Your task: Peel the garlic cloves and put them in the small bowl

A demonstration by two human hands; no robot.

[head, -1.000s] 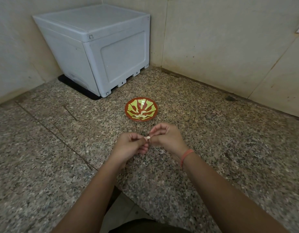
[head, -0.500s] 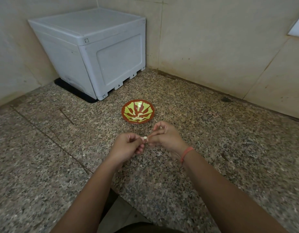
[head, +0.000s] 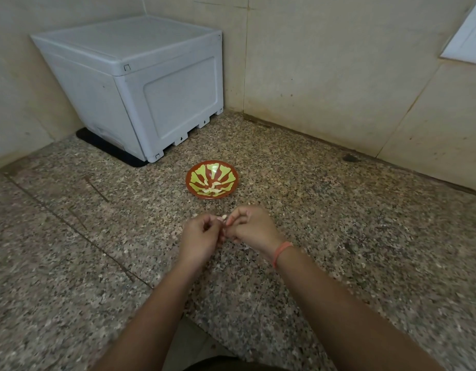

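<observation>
- Garlic clove (head: 224,217): small and pale, right between the two hands, held just above the speckled granite surface (head: 338,223) and on the person's side of the bowl.
- Left hand (head: 200,234) has its fingers curled in, thumb and fingertips pinching the clove from the left.
- Right hand (head: 248,227) is curled too, nipping the same clove from the right, and the two hands meet at it. There's an orange band (head: 282,253) on that wrist.
- Just beyond the hands sits the small bowl (head: 190,180), red-brown with a yellow-green pattern, flat on the granite.
- Pale peeled cloves (head: 212,188) lie at the bottom of it.
- Further back and to the left, a white plastic box (head: 151,89) stands in the corner on a black mat (head: 105,147).
- Beige wall tiles (head: 325,76) close off the back, with a white socket plate (head: 467,41) at the top right edge.
</observation>
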